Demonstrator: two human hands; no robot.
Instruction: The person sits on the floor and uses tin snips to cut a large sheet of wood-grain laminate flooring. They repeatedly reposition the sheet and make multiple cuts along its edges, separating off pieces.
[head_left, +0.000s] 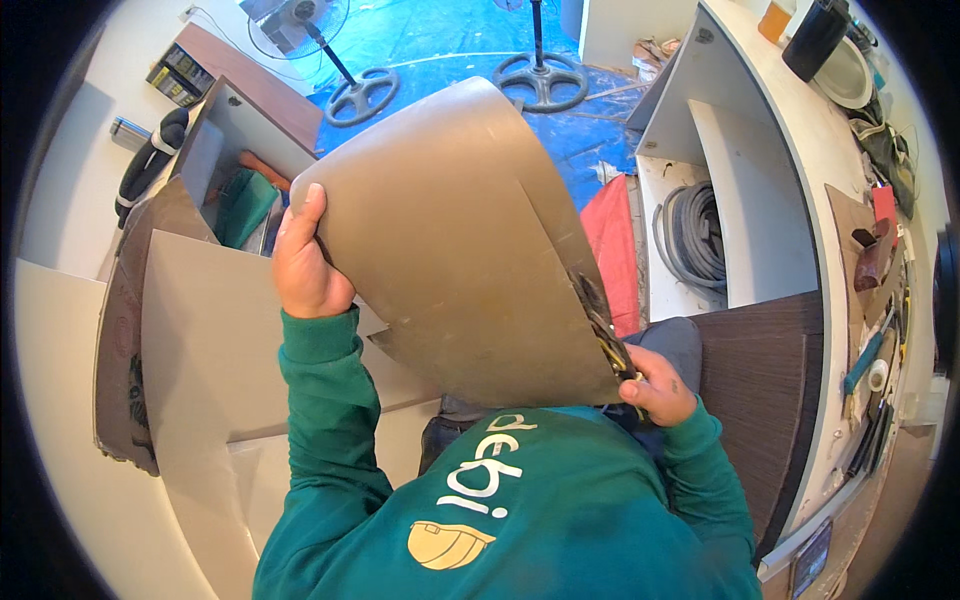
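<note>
My left hand (308,262) is closed on the left edge of a large, smooth, brown sheet (440,240), thumb on its upper face. The sheet is bent into a curve and stands tilted before my chest. Toward its right side a straight slit runs down the surface. At the lower right my right hand (660,388) is closed round dark shears (603,335) with yellowish parts, which lie along the sheet's right edge. Their handles are mostly covered by my fingers. Whether the blades are apart, I cannot tell.
Larger pale brown sheets (205,330) lean at my left beside an open box (210,150). On my right stands a white cabinet (765,170) with a coiled grey hose (690,235). Tools line its top. Ahead, two fan stands (540,82) rest on blue sheeting (440,45).
</note>
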